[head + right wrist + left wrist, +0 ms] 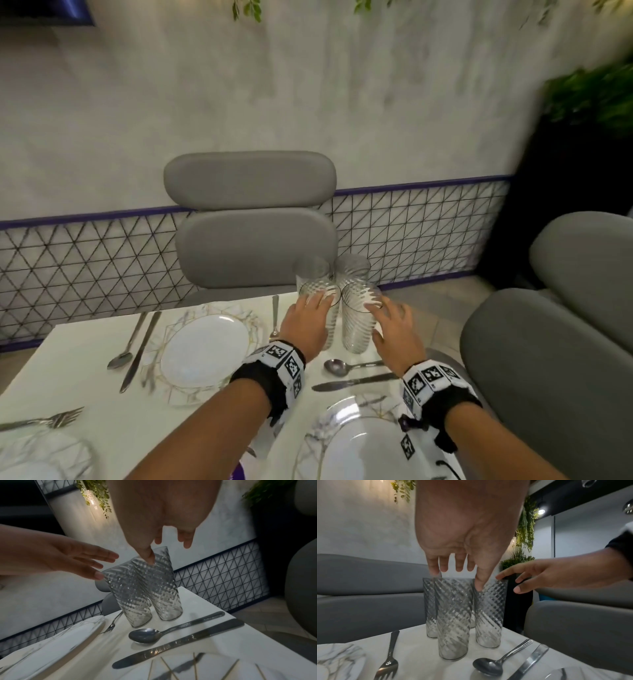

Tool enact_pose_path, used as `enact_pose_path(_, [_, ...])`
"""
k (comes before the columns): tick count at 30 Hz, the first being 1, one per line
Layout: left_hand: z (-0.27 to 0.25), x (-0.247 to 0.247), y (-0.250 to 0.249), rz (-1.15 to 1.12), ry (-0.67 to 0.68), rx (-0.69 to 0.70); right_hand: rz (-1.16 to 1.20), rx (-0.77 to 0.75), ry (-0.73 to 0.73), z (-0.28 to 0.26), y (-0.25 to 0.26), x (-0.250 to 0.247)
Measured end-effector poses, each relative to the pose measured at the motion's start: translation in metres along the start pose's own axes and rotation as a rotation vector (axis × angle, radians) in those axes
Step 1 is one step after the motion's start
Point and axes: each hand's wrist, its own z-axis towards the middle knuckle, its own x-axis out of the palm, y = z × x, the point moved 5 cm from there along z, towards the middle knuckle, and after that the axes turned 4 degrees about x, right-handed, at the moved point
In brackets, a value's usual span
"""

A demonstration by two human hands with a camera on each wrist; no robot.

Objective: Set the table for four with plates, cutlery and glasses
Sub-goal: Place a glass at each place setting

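Several tall ribbed glasses [356, 325] stand bunched together at the far right corner of the white table [102, 421]. My left hand [313, 310] hovers over the left glasses [453, 615], fingers spread, and its thumb touches a glass near the rim. My right hand [387, 318] reaches over the right glass [164, 588], with its thumb against the glass wall. Neither hand is curled round a glass. Marbled plates lie at the far seat [202, 346] and the near seat [359, 455]. A spoon [337, 366] and a knife [352, 382] lie below the glasses.
A fork [275, 315] lies left of the glasses. A spoon [120, 359] and a knife [140, 349] lie left of the far plate. Another fork [51, 419] lies by a third plate [34, 459]. Grey chairs stand behind the table [250, 219] and at its right [548, 342].
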Motion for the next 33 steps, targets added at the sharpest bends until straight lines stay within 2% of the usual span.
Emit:
enact_pose_path(8, [0.007, 0.010, 0.024, 0.199, -0.170, -0.007, 0.087, -0.043, -0.118, 0.003, -0.002, 0.004])
enact_pose_path(14, [-0.010, -0.003, 0.029, 0.317, -0.171, -0.001, 0.108, -0.086, -0.148, 0.000, 0.004, -0.003])
enact_pose_path(17, [-0.033, -0.018, 0.038, 0.329, -0.174, 0.014, 0.105, -0.132, -0.208, -0.011, 0.014, -0.013])
enact_pose_path(19, [-0.059, -0.032, 0.050, 0.326, -0.192, 0.045, 0.135, -0.182, -0.263, -0.023, 0.026, -0.024])
enact_pose_path(22, [-0.112, -0.053, 0.073, 0.285, -0.182, 0.046, 0.153, -0.280, -0.263, -0.041, 0.055, -0.025])
enact_pose_path(27, [-0.215, -0.078, 0.112, 0.001, -0.018, -0.006, 0.212, -0.408, -0.084, -0.073, 0.130, -0.003])
enact_pose_path(33, [-0.329, -0.076, 0.134, 0.081, 0.048, 0.030, 0.245, -0.507, 0.099, -0.116, 0.231, 0.032])
